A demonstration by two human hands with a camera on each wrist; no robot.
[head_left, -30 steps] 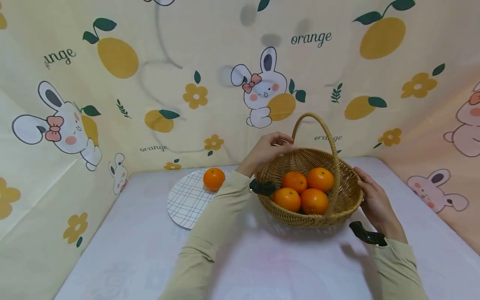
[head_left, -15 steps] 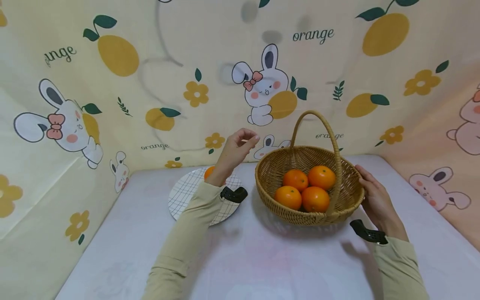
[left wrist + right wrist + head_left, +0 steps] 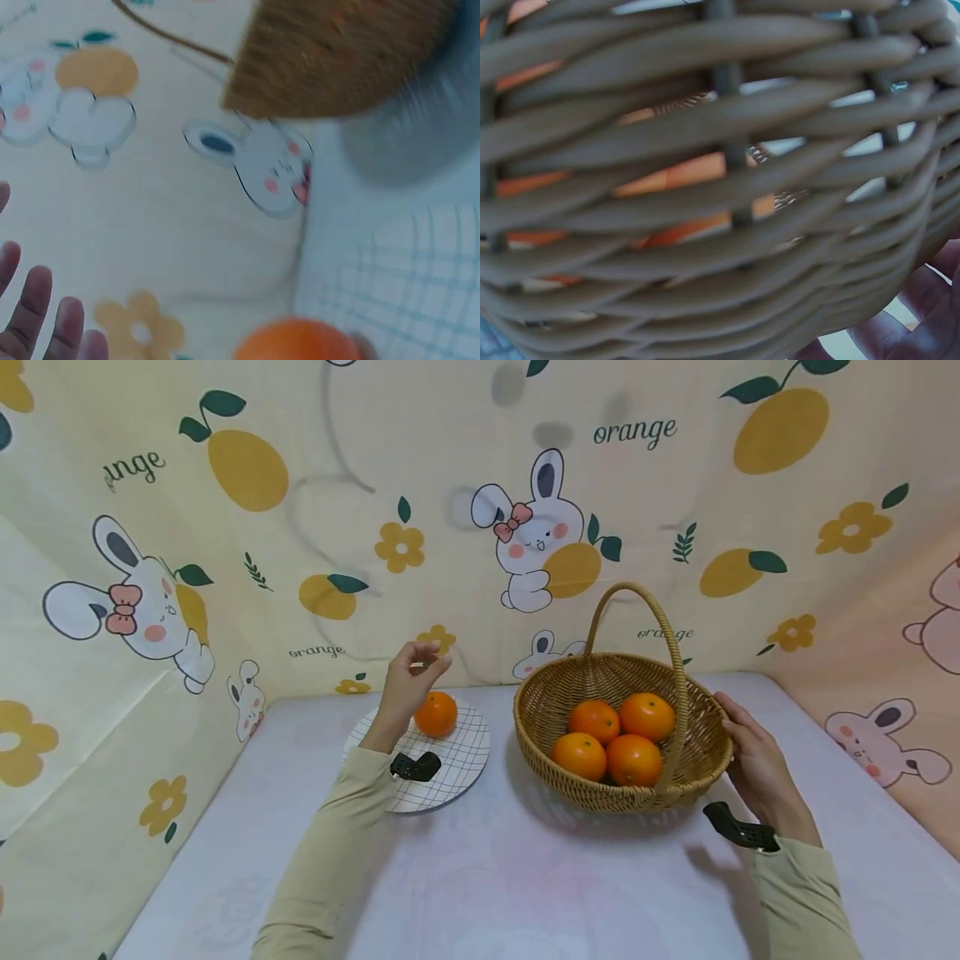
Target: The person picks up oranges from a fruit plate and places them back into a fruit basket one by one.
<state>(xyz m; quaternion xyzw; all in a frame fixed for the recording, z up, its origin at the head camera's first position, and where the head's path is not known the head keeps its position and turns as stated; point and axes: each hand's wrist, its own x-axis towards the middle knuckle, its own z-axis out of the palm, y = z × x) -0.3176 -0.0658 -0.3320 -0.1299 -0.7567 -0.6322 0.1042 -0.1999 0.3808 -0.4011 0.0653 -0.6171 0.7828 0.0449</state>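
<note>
A wicker basket (image 3: 542, 706) with a tall arched handle stands right of the middle, several oranges (image 3: 634, 760) inside it. My right hand (image 3: 765, 772) grips its right rim; the right wrist view is filled by the basket's weave (image 3: 667, 135), with fingers (image 3: 930, 330) at the lower right. Over the left part of a round white plate (image 3: 453, 768) with a grid pattern hovers my left hand (image 3: 408, 693), its fingers loosely bent and holding nothing. Just right of that hand, one orange (image 3: 437, 717) sits on the plate. The left wrist view shows that orange (image 3: 300, 341) at its bottom edge.
A white-covered table (image 3: 510, 877) carries the plate and basket. Behind and at both sides hangs a printed cloth (image 3: 450, 460) with rabbits and oranges, close behind the basket. Both wrists wear black straps (image 3: 738, 828).
My left hand has let go of the basket's left rim and moved left, over the plate. The right hand keeps its hold, and the basket has barely shifted.
</note>
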